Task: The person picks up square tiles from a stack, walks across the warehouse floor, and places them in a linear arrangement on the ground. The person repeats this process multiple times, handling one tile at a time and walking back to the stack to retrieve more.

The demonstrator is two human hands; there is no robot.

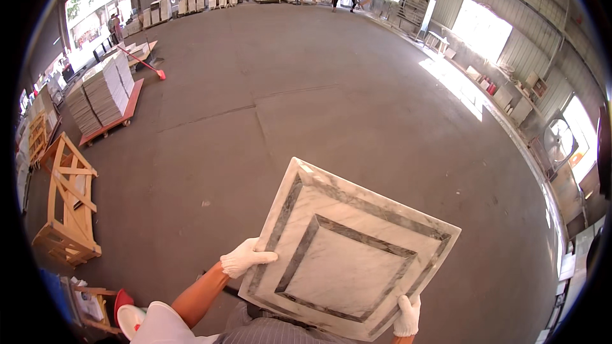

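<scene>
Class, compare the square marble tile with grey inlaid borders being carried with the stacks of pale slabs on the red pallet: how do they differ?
The square marble tile with grey borders is a single piece, held above the floor between the left hand and right hand; the stacked pale slabs are many, resting on a red pallet. Both look like pale stone.

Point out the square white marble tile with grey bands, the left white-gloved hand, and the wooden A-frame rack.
Square white marble tile (347, 251), head view, inner panel.
Left white-gloved hand (244, 258), head view, glove back.
Wooden A-frame rack (67, 200), head view, slanted brace.

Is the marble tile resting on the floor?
No: both gloved hands, left hand and right hand, hold the marble tile up by its edges, above the floor.
</scene>
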